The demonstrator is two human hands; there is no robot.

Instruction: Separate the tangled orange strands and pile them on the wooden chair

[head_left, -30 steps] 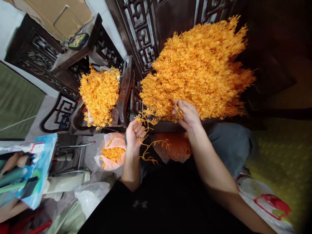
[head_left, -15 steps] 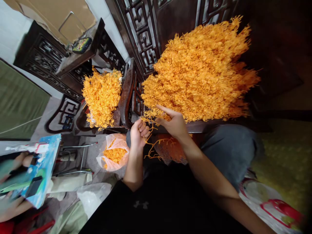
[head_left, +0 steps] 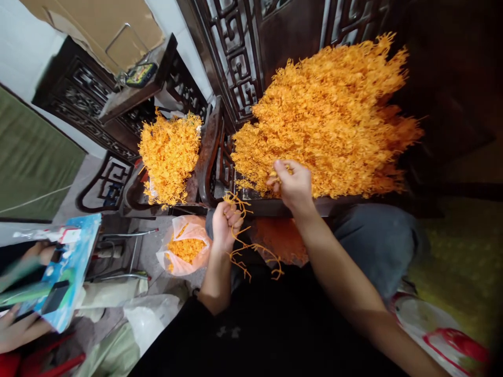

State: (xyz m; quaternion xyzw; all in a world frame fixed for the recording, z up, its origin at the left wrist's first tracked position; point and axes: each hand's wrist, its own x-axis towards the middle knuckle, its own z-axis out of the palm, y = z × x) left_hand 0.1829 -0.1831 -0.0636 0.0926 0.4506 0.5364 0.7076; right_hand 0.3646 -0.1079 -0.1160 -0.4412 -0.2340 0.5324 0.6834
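Observation:
My left hand is closed in a fist around thin orange branching strands. Their ends stick out above the fist and dangle over my lap. My right hand is pinched at the front edge of a large heap of orange branching strands, which lies on a dark wooden bench. Bits of orange show between its thumb and fingers, though how many strands it grips is hidden.
A smaller orange heap rests on a dark carved chair to the left. Below it stands a pinkish plastic bag holding orange pieces. At far left, another person's hands work over a blue board. A phone-like object lies on a wooden ledge.
My right hand has moved away from my left, onto the heap, and its fingers have closed. The left fist stays in place, its strands now hanging lower and further right.

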